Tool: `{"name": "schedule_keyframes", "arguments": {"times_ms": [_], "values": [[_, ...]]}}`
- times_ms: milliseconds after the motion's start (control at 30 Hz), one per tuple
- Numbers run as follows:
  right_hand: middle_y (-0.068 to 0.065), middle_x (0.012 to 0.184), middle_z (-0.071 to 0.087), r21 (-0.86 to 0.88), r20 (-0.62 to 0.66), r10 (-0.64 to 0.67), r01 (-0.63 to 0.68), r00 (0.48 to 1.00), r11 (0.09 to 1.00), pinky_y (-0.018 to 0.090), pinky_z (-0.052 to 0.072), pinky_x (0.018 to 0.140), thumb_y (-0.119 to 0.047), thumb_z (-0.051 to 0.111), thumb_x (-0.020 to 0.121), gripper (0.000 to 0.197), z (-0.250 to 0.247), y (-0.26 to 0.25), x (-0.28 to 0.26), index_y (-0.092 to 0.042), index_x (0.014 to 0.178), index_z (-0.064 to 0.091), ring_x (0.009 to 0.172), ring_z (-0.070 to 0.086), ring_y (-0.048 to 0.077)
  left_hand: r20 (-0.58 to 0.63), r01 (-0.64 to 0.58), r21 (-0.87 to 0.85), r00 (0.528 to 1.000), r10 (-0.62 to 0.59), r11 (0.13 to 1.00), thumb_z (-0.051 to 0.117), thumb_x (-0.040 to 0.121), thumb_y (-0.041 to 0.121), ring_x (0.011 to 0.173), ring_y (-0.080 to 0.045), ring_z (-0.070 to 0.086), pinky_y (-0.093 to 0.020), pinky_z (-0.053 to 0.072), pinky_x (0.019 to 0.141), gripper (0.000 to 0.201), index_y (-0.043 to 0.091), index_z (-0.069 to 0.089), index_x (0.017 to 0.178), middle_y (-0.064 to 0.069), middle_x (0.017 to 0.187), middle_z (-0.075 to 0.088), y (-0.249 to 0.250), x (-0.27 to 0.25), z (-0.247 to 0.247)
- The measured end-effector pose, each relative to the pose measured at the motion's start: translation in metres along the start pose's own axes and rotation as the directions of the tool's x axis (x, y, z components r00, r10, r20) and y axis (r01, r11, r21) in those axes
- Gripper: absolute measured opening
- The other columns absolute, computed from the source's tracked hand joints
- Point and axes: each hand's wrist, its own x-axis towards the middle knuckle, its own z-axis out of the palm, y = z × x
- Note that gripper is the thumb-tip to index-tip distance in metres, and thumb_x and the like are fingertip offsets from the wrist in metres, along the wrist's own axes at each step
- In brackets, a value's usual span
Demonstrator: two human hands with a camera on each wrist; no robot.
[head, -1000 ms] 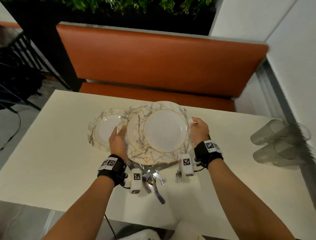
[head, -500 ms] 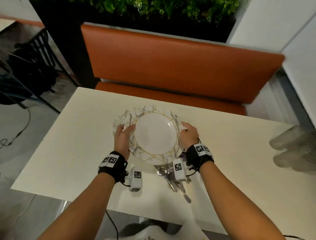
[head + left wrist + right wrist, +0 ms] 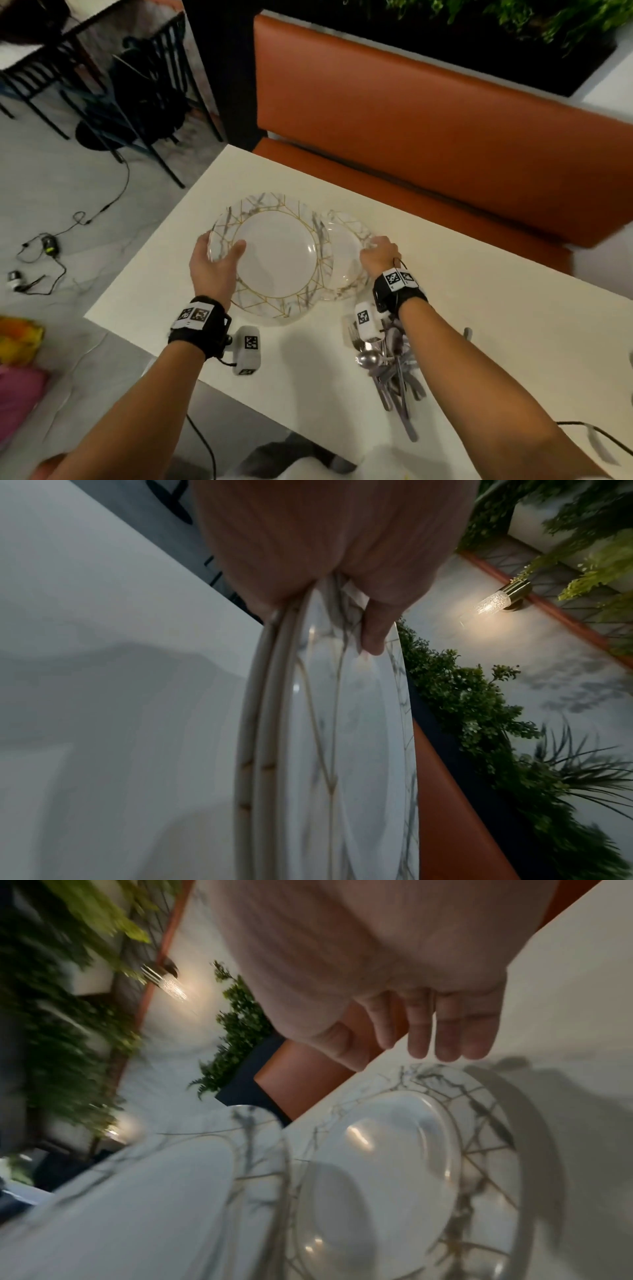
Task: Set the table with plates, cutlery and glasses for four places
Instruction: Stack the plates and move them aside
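Note:
A stack of white plates with gold and grey veining [image 3: 277, 253] hangs a little above the left end of the white table [image 3: 479, 308]. My left hand [image 3: 222, 248] grips its left rim, thumb on top; the left wrist view shows the same left hand [image 3: 318, 610] and three stacked rims of the plates [image 3: 325, 750]. One matching plate [image 3: 346, 260] lies flat on the table just right of the stack. My right hand [image 3: 378, 248] hovers at its right rim. The right wrist view shows that hand [image 3: 400, 1053] with loose fingers above the plate [image 3: 377, 1150], holding nothing.
A heap of forks and spoons [image 3: 390, 363] lies near the front edge under my right forearm. An orange bench [image 3: 428, 137] runs along the far side. Left of the table are the floor, cables [image 3: 48, 246] and black chairs [image 3: 137, 85].
The stack has moved left, past the plate lying on the table. My right hand has let go of the stack's right rim and now hovers over the lone plate. The left hand keeps its hold.

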Motion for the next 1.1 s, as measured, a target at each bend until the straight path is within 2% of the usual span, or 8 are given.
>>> {"name": "schedule_keyframes", "arguments": {"times_ms": [100, 267, 400, 500, 667, 833, 933, 1100], "values": [[0.018, 0.149, 0.036, -0.121, 0.048, 0.114, -0.108, 0.992, 0.987, 0.049, 0.036, 0.112, -0.024, 0.057, 0.085, 0.068, 0.007, 0.006, 0.015, -0.006, 0.147, 0.033, 0.138, 0.035, 0.040, -0.038, -0.060, -0.021, 0.998, 0.059, 0.998, 0.086, 0.074, 0.054, 0.122, -0.020, 0.066, -0.050, 0.054, 0.103, 0.069, 0.029, 0.059, 0.133, 0.003, 0.131, 0.069, 0.006, 0.003, -0.013], [0.020, 0.151, 0.043, -0.047, 0.101, 0.196, -0.192, 0.975, 0.980, 0.051, 0.044, 0.110, -0.026, 0.057, 0.077, 0.081, 0.022, 0.018, 0.043, -0.003, 0.150, 0.032, 0.134, 0.049, 0.039, -0.063, -0.092, -0.040, 0.994, 0.089, 0.995, 0.083, 0.080, 0.041, 0.112, -0.021, 0.071, -0.053, 0.057, 0.098, 0.049, 0.033, 0.063, 0.123, 0.002, 0.120, 0.074, 0.011, 0.003, -0.018], [0.015, 0.114, 0.069, 0.045, 0.019, 0.140, -0.140, 0.990, 0.989, 0.034, 0.054, 0.081, -0.009, 0.059, 0.086, 0.029, 0.013, 0.017, 0.048, 0.000, 0.112, 0.066, 0.101, 0.068, 0.035, -0.076, -0.101, -0.016, 0.992, 0.099, 0.995, 0.082, 0.082, 0.039, 0.110, -0.018, 0.071, -0.050, 0.057, 0.098, 0.044, 0.034, 0.064, 0.122, 0.004, 0.117, 0.075, 0.013, 0.003, -0.015], [0.012, 0.104, 0.072, 0.143, -0.017, 0.104, -0.101, 0.994, 0.985, 0.036, 0.057, 0.079, -0.012, 0.057, 0.089, 0.011, -0.007, 0.014, 0.046, -0.010, 0.094, 0.067, 0.086, 0.066, 0.031, -0.090, -0.120, 0.008, 0.989, 0.120, 0.993, 0.080, 0.083, 0.040, 0.111, -0.015, 0.070, -0.047, 0.056, 0.100, 0.047, 0.030, 0.063, 0.126, 0.005, 0.119, 0.074, 0.017, 0.001, -0.009], [0.007, 0.117, 0.066, 0.291, -0.220, -0.013, 0.078, 0.975, 0.954, 0.029, 0.044, 0.081, -0.018, 0.056, 0.099, 0.027, -0.059, 0.013, 0.038, -0.013, 0.123, 0.065, 0.096, 0.056, 0.021, -0.085, -0.172, 0.046, 0.981, 0.175, 0.984, 0.078, 0.088, 0.035, 0.111, -0.014, 0.069, -0.045, 0.056, 0.101, 0.043, 0.027, 0.062, 0.127, 0.006, 0.118, 0.073, 0.031, -0.001, 0.006], [0.002, 0.109, 0.061, 0.292, -0.412, -0.098, 0.233, 0.906, 0.927, 0.028, 0.039, 0.080, -0.013, 0.051, 0.100, 0.023, -0.108, 0.019, 0.017, -0.012, 0.117, 0.066, 0.098, 0.053, 0.018, -0.038, -0.218, 0.059, 0.975, 0.220, 0.974, 0.074, 0.094, 0.027, 0.106, -0.007, 0.068, -0.037, 0.057, 0.099, 0.034, 0.025, 0.061, 0.125, 0.007, 0.116, 0.071, 0.043, -0.009, 0.026], [-0.001, 0.109, 0.065, 0.341, -0.408, -0.119, 0.272, 0.905, 0.900, 0.034, 0.049, 0.085, -0.014, 0.050, 0.099, 0.025, -0.119, 0.029, 0.004, -0.014, 0.117, 0.067, 0.100, 0.059, 0.021, 0.015, -0.216, 0.034, 0.976, 0.215, 0.976, 0.073, 0.095, 0.026, 0.100, 0.005, 0.066, -0.033, 0.057, 0.096, 0.033, 0.026, 0.061, 0.125, 0.013, 0.110, 0.070, 0.045, -0.019, 0.037], [-0.006, 0.114, 0.070, 0.454, -0.288, -0.054, 0.186, 0.956, 0.871, 0.047, 0.053, 0.098, -0.028, 0.053, 0.088, 0.029, -0.098, 0.052, -0.005, -0.030, 0.111, 0.070, 0.108, 0.064, 0.021, 0.114, -0.190, 0.009, 0.976, 0.188, 0.982, 0.075, 0.091, 0.033, 0.107, -0.013, 0.071, -0.046, 0.058, 0.097, 0.034, 0.031, 0.062, 0.123, 0.007, 0.114, 0.073, 0.035, -0.033, 0.049]]}}
